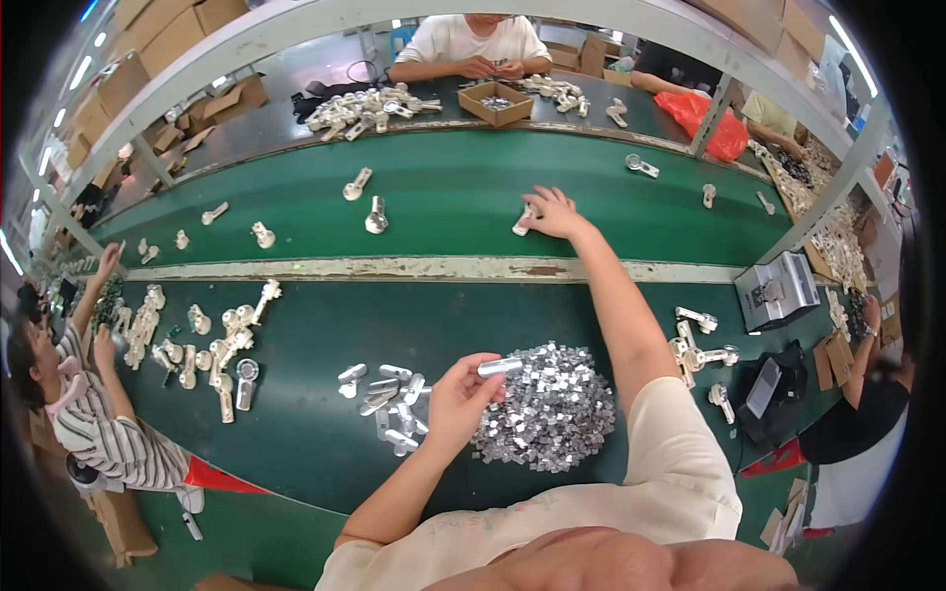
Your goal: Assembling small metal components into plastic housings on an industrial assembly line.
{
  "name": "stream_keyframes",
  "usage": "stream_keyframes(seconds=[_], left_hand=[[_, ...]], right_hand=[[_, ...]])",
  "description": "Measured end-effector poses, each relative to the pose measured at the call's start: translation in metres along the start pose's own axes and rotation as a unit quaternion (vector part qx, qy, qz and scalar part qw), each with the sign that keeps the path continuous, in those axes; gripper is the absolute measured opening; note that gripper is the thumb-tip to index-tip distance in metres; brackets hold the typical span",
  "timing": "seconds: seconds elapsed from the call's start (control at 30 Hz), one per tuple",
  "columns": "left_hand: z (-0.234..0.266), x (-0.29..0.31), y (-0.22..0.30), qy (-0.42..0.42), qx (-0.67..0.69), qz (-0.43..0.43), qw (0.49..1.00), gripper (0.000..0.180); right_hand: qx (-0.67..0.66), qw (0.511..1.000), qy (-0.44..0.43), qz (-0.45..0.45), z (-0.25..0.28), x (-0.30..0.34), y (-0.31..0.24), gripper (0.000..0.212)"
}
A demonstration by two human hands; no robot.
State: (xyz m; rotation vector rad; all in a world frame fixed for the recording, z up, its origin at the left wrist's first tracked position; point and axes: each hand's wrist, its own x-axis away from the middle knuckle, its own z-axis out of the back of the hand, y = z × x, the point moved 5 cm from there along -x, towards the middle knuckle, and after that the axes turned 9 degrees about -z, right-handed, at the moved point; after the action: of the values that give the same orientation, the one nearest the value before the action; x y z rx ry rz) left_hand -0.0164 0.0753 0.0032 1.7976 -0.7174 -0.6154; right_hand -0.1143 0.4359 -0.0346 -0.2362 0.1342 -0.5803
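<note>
1. Left hand [461, 396] pinches a small silver tube [500, 367] above the heap of small metal pieces [548, 406].
2. Right hand [552, 213], fingers spread, rests on a cast part [523, 221] far across the green counter [325, 438].
3. Few finished-looking tubes [386, 398] lie alongside; the large heap suggests much remains.

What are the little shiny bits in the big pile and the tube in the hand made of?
The pile of small square bits looks like bare metal: silvery, glinting, sharp-edged. The short tube in the left hand is silvery and smooth with a bright shine, so probably metal too, though shiny plastic cannot be ruled out.
</note>
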Motion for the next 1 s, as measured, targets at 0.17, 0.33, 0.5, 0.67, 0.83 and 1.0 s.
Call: stream_keyframes(seconds=[0.17, 0.33, 0.5, 0.67, 0.83, 1.0], left_hand=[[0.002, 0.005, 0.008, 0.012, -0.035, -0.024, 0.999, 0.027], [-0.005, 0.007, 0.013, -0.004, -0.042, -0.027, 0.999, 0.026], [0.006, 0.006, 0.020, 0.019, -0.013, -0.028, 0.999, 0.026], [-0.001, 0.008, 0.032, -0.008, -0.048, -0.024, 0.999, 0.028], [-0.022, 0.029, 0.034, -0.087, -0.004, -0.003, 0.996, 0.031], [-0.026, 0.044, 0.022, -0.126, 0.015, 0.035, 0.991, 0.033]], right_hand=[[-0.092, 0.989, 0.060, 0.095, -0.002, 0.023, -0.004, 0.042], [-0.398, 0.916, 0.001, -0.054, 0.029, 0.067, -0.005, 0.036], [-0.736, 0.649, -0.188, -0.040, 0.071, 0.161, -0.054, 0.031], [-0.641, 0.750, -0.161, 0.003, 0.102, 0.251, -0.084, 0.035], [-0.380, 0.906, 0.077, 0.170, 0.129, 0.319, -0.106, 0.031], [-0.402, 0.908, 0.000, 0.119, 0.107, 0.343, -0.105, 0.030]])
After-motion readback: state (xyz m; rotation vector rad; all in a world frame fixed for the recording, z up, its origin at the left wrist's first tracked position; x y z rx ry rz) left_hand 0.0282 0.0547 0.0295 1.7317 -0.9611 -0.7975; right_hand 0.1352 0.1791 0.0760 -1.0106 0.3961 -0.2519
